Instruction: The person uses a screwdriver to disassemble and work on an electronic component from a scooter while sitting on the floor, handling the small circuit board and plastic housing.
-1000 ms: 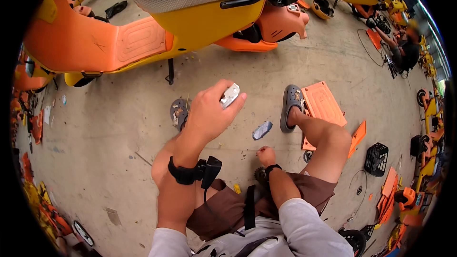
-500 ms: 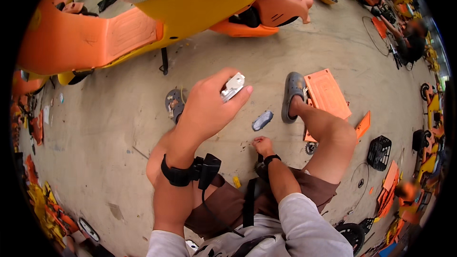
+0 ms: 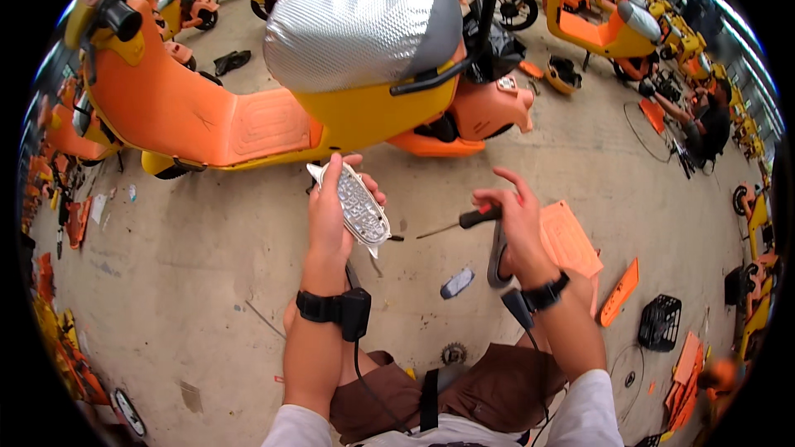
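My left hand (image 3: pixel 327 211) is closed round an oval lamp unit (image 3: pixel 362 207) with a pale rim and a shiny, patterned clear face, turned up toward me. Its thumb lies along the lamp's upper edge, and the fingers show at the far side. To the right, my right hand (image 3: pixel 522 228) holds a screwdriver (image 3: pixel 480 215) by its black and red handle, the thin shaft pointing left toward the lamp. Two of that hand's fingers are lifted off the handle. On the floor between the hands lies a small grey oval piece (image 3: pixel 457 283).
A yellow and orange scooter (image 3: pixel 273 128) with a silver seat cover stands just ahead. Orange panels (image 3: pixel 570 236) lie by my right leg, near a black basket (image 3: pixel 660 323). A toothed metal gear (image 3: pixel 454 353) sits between my legs. Another person (image 3: pixel 708 120) crouches at far right.
My right hand has risen from the floor between my legs and now shows a screwdriver. The lamp in my left hand has turned, showing its patterned face. My view has tilted upward.
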{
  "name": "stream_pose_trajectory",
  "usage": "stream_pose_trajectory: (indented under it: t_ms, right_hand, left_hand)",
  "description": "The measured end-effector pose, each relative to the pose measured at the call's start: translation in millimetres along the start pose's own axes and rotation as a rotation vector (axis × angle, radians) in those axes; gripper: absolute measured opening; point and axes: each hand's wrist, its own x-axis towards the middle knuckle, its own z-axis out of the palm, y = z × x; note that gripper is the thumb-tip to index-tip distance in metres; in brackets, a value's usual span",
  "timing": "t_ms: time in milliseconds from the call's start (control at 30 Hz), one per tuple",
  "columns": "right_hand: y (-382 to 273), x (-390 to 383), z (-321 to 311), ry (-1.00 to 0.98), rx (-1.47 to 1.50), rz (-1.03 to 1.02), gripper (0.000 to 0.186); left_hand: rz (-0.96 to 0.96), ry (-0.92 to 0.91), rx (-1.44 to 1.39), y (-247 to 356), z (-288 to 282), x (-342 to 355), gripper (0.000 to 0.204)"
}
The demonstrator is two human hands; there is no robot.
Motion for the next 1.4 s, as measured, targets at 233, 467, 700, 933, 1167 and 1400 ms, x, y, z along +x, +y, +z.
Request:
stream_pose_trajectory:
  t_ms: [233,467,700,933,1167,1400]
  right_hand:
    - [-24,-53,-40,0.335,0.217,-0.108,0.015]
    - [-12,-37,-29,0.242,0.246,-0.093,0.018]
    - [-7,-48,-17,0.081,0.321,-0.079,0.015]
    - [-5,-50,-8,0.074,0.240,-0.124,0.016]
    - [-8,-60,-2,0.023,0.076,-0.144,0.019]
    - [-8,-64,-3,-0.111,-0.266,-0.258,0.025]
  left_hand:
    - [0.034,-0.010,0.033,-2,7,-7,0.054]
    - [0.065,-0.030,0.214,-20,18,-2,0.056]
    - [0.136,0.040,0.228,-28,26,1,0.048]
    - [0.150,0.051,0.274,-28,26,-1,0.047]
    - [0.183,0.055,0.345,-28,25,-1,0.047]
    - [0.338,0.079,0.482,-29,23,-4,0.045]
